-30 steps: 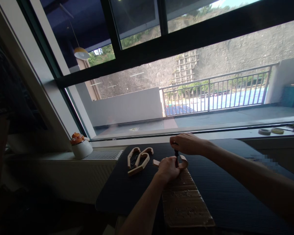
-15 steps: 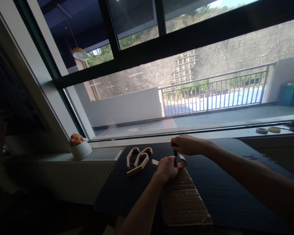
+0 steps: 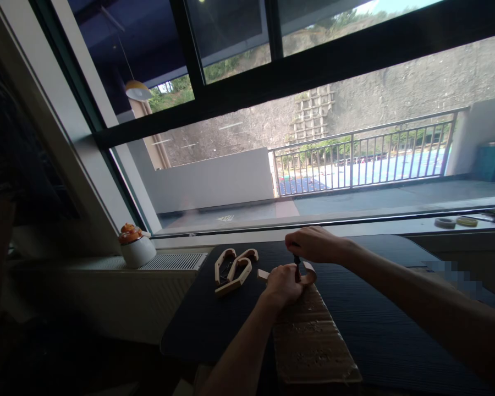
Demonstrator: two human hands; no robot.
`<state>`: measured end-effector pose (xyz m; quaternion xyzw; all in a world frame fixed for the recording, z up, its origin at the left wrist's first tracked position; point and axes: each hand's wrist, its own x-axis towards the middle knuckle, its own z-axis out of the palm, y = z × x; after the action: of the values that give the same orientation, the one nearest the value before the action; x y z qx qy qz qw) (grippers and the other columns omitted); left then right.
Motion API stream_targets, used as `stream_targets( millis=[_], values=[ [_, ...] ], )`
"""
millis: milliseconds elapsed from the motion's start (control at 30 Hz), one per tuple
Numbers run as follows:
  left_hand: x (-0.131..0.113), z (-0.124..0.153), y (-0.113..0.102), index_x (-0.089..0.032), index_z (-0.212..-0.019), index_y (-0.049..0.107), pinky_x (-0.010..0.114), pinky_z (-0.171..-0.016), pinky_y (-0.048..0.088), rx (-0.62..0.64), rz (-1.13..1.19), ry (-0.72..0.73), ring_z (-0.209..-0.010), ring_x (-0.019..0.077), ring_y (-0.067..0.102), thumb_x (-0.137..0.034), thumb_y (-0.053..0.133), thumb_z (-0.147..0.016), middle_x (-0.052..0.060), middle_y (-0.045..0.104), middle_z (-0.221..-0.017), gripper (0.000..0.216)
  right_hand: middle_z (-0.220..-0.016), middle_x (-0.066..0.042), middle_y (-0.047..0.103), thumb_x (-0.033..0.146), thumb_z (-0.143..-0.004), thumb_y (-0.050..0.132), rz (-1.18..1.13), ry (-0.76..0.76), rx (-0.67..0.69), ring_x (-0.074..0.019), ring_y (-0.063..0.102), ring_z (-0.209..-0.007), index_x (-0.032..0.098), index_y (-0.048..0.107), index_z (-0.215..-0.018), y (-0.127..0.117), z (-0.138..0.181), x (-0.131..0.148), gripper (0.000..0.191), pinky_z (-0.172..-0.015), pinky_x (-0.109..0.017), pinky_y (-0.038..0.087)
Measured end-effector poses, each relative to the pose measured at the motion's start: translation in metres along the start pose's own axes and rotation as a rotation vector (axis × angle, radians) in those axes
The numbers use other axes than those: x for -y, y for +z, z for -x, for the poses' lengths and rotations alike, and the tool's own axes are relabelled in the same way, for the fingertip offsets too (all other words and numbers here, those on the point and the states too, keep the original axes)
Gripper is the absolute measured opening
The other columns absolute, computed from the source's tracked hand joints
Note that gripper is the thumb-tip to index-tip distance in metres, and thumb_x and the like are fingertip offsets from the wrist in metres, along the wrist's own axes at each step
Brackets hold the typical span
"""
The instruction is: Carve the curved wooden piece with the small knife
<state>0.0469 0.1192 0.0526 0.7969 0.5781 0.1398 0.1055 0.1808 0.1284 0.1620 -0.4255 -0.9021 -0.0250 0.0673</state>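
- Near the table's (image 3: 379, 313) far-left corner, other wooden hooks (image 3: 233, 269) lie apart from my fingers.
- My left hand (image 3: 281, 284) has its fingers closed over the curved wooden piece (image 3: 311, 275) at the far end of the cardboard (image 3: 313, 336); one end shows left of them, the curl right. Whether they pinch the tool too, I cannot tell.
- My right hand (image 3: 313, 243) curls its fingers round the top of the dark tool (image 3: 297, 265). I seem to be turning it into the wood; the next move calls for firm downward pressure.

Dim indoor light, wide dark-framed window (image 3: 239, 92), daylit rocky slope (image 3: 396, 82) and metal railing (image 3: 352, 162) outside, pale radiator (image 3: 132, 302), dark tabletop (image 3: 198, 324)
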Motion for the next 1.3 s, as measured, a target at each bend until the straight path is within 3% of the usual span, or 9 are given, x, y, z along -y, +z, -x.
stream_targets(
  millis=[233, 800, 967, 1133, 1300],
  values=[
    [-0.001, 0.001, -0.002, -0.022, -0.088, 0.063, 0.028, -0.069, 0.045, 0.007, 0.000, 0.007, -0.083, 0.0230, 0.064, -0.037, 0.054, -0.077, 0.005, 0.069, -0.088, 0.020, -0.086, -0.005, 0.067, 0.022, -0.083, 0.043, -0.060, -0.049, 0.033, -0.0138, 0.057, -0.071, 0.020, 0.062, -0.099, 0.000, 0.007, -0.009, 0.025, -0.060, -0.024, 0.036],
    [-0.003, 0.003, -0.004, -0.022, -0.087, 0.062, 0.026, -0.067, 0.045, 0.026, 0.005, -0.001, -0.085, 0.0224, 0.064, -0.036, 0.055, -0.078, 0.005, 0.069, -0.091, 0.018, -0.081, -0.009, 0.067, 0.036, -0.087, 0.045, 0.006, 0.049, 0.001, -0.0180, 0.059, -0.067, 0.015, 0.066, -0.087, 0.002, 0.000, 0.004, 0.029, -0.057, -0.027, 0.036],
    [-0.001, -0.001, 0.000, -0.020, -0.086, 0.063, 0.027, -0.068, 0.045, 0.028, -0.005, -0.001, -0.084, 0.0226, 0.064, -0.038, 0.054, -0.079, 0.006, 0.069, -0.090, 0.021, -0.083, -0.004, 0.067, 0.033, -0.085, 0.045, -0.055, 0.013, 0.037, -0.0143, 0.058, -0.065, 0.022, 0.064, -0.097, -0.005, 0.006, 0.002, 0.025, -0.054, -0.024, 0.034],
    [-0.001, 0.000, 0.000, -0.022, -0.088, 0.062, 0.027, -0.067, 0.045, 0.019, -0.008, 0.002, -0.083, 0.0221, 0.064, -0.036, 0.055, -0.078, 0.005, 0.069, -0.089, 0.019, -0.086, -0.006, 0.068, 0.024, -0.083, 0.045, -0.090, 0.017, 0.038, -0.0134, 0.058, -0.067, 0.018, 0.064, -0.098, -0.008, 0.009, -0.006, 0.025, -0.056, -0.023, 0.036],
    [-0.001, 0.001, -0.001, -0.022, -0.088, 0.062, 0.027, -0.066, 0.045, 0.012, -0.001, 0.015, -0.083, 0.0223, 0.064, -0.039, 0.054, -0.078, 0.004, 0.069, -0.090, 0.021, -0.079, -0.005, 0.068, 0.030, -0.086, 0.046, -0.109, 0.032, 0.043, -0.0125, 0.058, -0.062, 0.016, 0.066, -0.091, -0.007, 0.009, -0.007, 0.025, -0.054, -0.023, 0.037]
  ],
)
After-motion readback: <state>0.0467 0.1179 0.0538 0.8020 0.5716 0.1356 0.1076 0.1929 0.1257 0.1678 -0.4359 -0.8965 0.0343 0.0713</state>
